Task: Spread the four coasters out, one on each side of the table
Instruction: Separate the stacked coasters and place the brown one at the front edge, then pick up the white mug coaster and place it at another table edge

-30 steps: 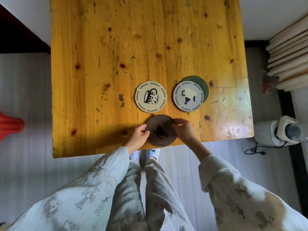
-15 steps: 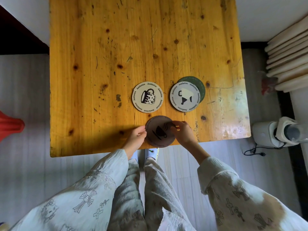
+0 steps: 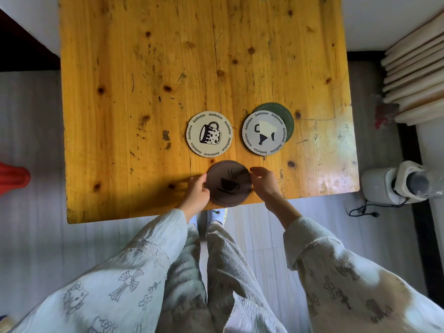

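Brown coaster (image 3: 228, 182): between grips
Left grip (image 3: 198, 189): pinching its rim
Right grip (image 3: 263, 182): curled at rim, hold unclear

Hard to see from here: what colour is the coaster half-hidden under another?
The half-hidden coaster is dark green, best seen in the head view.

Head camera looks steeply down over the table (image 3: 144, 68).

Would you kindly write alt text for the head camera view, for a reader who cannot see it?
A person's left hand and right hand hold a brown coaster at the near edge of a wooden table. Beyond it lie a cream coaster and a grey coaster overlapping a green coaster.
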